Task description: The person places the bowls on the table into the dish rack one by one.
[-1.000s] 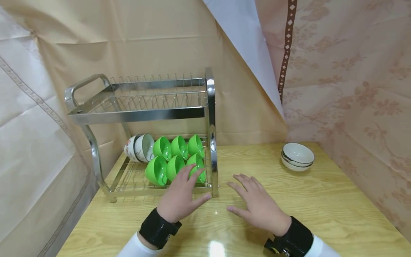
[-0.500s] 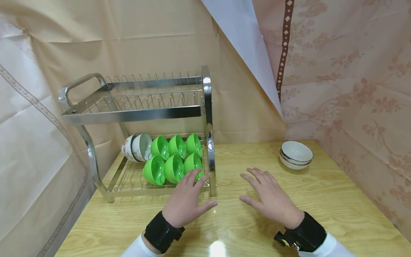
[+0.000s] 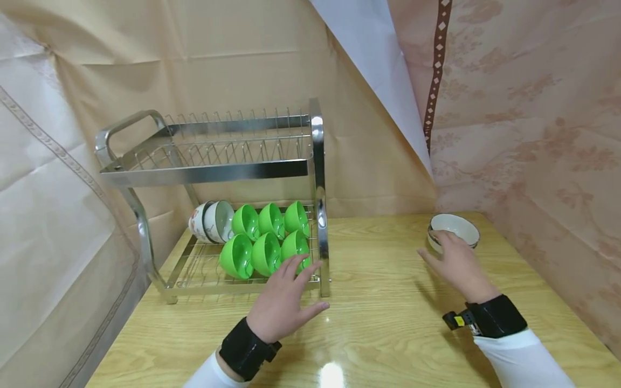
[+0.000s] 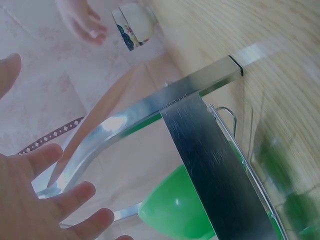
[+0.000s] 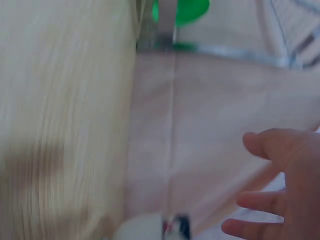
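In the head view my right hand (image 3: 458, 264) hovers in front of the stacked white bowls (image 3: 456, 226) at the back right, covering part of them; its fingers are spread and hold nothing. Dark-rimmed, the bowls show a patterned band in the left wrist view. My left hand (image 3: 281, 304) hangs, fingers spread, before the lower right corner of the metal dish rack (image 3: 213, 175). Several green cups (image 3: 237, 256) lie tilted in two rows on the rack's lower shelf, nearest the left hand. Beside them lean white bowls (image 3: 218, 222) with a floral outside.
The rack stands on a wooden table (image 3: 378, 302); its upper tier of wire slots (image 3: 233, 151) overhangs the cups. Cloth (image 3: 242, 64) hangs behind the table, and a patterned curtain (image 3: 533, 134) flanks the right side.
My right hand has moved right and away from me, from mid-table to the stacked bowls. My left hand has shifted slightly right and stays beside the rack.
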The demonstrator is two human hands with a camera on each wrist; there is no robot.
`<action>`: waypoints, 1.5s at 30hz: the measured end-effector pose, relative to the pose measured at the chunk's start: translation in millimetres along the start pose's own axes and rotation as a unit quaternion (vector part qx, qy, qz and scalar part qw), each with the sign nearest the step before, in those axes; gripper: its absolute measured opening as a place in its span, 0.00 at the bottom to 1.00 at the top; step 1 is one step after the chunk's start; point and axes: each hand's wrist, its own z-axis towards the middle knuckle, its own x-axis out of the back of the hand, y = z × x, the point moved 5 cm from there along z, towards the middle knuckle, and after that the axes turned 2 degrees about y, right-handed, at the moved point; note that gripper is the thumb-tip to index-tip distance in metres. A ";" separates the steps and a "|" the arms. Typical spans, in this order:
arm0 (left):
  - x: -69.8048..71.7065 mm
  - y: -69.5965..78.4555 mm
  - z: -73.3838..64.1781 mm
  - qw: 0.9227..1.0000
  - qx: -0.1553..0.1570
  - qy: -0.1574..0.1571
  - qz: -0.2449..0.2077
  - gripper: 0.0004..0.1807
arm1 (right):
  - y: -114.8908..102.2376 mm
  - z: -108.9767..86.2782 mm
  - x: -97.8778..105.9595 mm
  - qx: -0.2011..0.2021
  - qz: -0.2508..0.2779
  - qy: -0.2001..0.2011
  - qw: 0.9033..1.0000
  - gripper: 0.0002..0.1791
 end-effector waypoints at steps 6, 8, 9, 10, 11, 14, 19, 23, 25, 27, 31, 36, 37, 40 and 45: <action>0.4 -5.0 1.4 1.000 0.005 0.003 0.005 0.45 | 44.0 7.3 1.2 -0.045 -0.002 0.011 0.999 0.36; 1.1 -5.5 1.6 1.000 0.008 0.003 0.007 0.45 | 52.3 9.7 -1.5 -0.040 -0.012 0.012 0.999 0.33; 1.1 -5.6 1.6 1.000 0.011 0.002 0.008 0.45 | 55.6 10.6 -2.6 -0.035 -0.018 0.013 0.999 0.30; 1.1 -5.6 1.8 1.000 0.012 0.000 0.009 0.45 | 58.6 11.6 -3.8 -0.031 -0.024 0.013 0.999 0.28; 0.6 -5.8 2.0 1.000 0.014 -0.001 0.010 0.45 | 61.1 12.7 -5.1 -0.026 -0.029 0.011 0.999 0.25; -0.3 -6.6 2.5 1.000 0.017 -0.007 0.015 0.45 | 66.0 14.4 -9.2 -0.011 -0.044 0.008 0.999 0.18; 2.3 -6.8 2.3 1.000 0.022 -0.005 0.017 0.44 | 66.0 15.3 -8.6 0.009 -0.063 0.008 0.998 0.11; 3.8 -6.9 2.5 1.000 0.023 -0.001 0.016 0.43 | 66.9 15.8 -8.5 0.007 -0.066 0.003 0.998 0.11; 3.4 -7.3 2.9 1.000 0.023 -0.001 0.020 0.43 | 67.7 15.9 -9.1 0.004 -0.066 0.001 0.998 0.11; 2.9 -7.6 3.1 1.000 0.022 0.000 0.022 0.43 | 68.7 15.8 -10.2 0.003 -0.066 0.000 0.998 0.11; 1.7 -7.9 3.1 1.000 0.021 0.000 0.022 0.43 | 71.3 15.0 -12.1 0.004 -0.057 0.003 0.998 0.11; 1.9 -7.7 2.6 1.000 0.021 0.002 0.023 0.43 | 72.6 15.0 -12.6 0.011 -0.052 0.008 0.999 0.11; 2.1 -7.7 2.4 0.999 0.022 0.003 0.024 0.43 | 72.3 15.0 -12.4 0.013 -0.053 0.010 0.998 0.10; 3.6 -7.4 2.4 0.999 0.023 0.009 0.028 0.42 | 68.7 15.2 -9.0 0.024 -0.053 0.029 0.998 0.09; 9.3 -7.1 2.0 0.997 0.063 0.037 -0.005 0.38 | 49.1 14.1 4.1 0.037 -0.045 0.065 0.996 0.09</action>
